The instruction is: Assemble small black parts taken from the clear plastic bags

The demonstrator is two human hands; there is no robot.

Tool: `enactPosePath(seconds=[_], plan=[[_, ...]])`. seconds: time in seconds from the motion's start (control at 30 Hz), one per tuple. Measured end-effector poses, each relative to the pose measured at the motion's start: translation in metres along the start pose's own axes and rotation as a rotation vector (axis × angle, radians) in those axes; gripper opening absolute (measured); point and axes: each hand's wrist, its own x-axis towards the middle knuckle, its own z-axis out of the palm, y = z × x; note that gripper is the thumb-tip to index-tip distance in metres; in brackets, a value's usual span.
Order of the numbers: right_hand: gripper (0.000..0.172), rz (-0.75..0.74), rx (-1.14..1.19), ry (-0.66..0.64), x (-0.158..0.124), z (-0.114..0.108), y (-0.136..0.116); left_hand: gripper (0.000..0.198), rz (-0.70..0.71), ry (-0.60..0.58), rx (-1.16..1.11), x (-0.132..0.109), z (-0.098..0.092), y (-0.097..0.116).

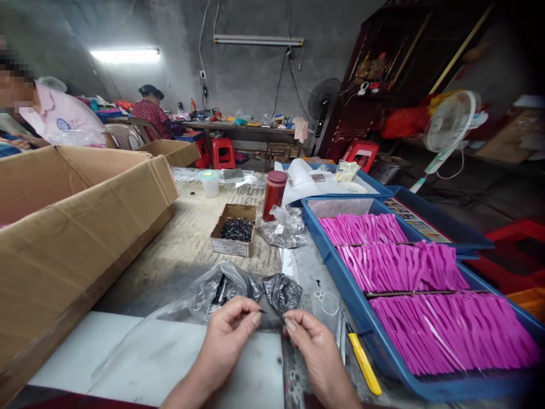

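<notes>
My left hand [227, 332] and my right hand [313, 346] meet low in the middle, just above the table's near edge. Both are closed in a pinch. Between the fingertips of the two hands runs a small thin dark metal piece [267, 313]. Right behind the hands lies a crumpled clear plastic bag [238, 287] with small dark parts in it. A blue tray [353, 301] filled with rows of several pink plastic pieces [400, 267] stands to the right of my right hand.
A big open cardboard box [72, 227] fills the left. Mid-table stand a small carton of dark parts [235, 230], a red cup [275, 195] and a white pot [210, 183]. A yellow-handled tool [364, 363] lies by the tray. Two people sit far left.
</notes>
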Motion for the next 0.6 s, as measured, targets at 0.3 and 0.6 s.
enactPosePath(seconds=[0.3, 0.6], plan=[[0.017, -0.317, -0.885, -0.039, 0.043, -0.019, -0.014, 0.011, 0.042, 0.151, 0.298, 0.090, -0.050, 0.031], [0.017, -0.353, -1.316, -0.117, 0.054, 0.001, -0.011, 0.011, 0.144, 0.259, 0.469, 0.161, -0.058, 0.024]])
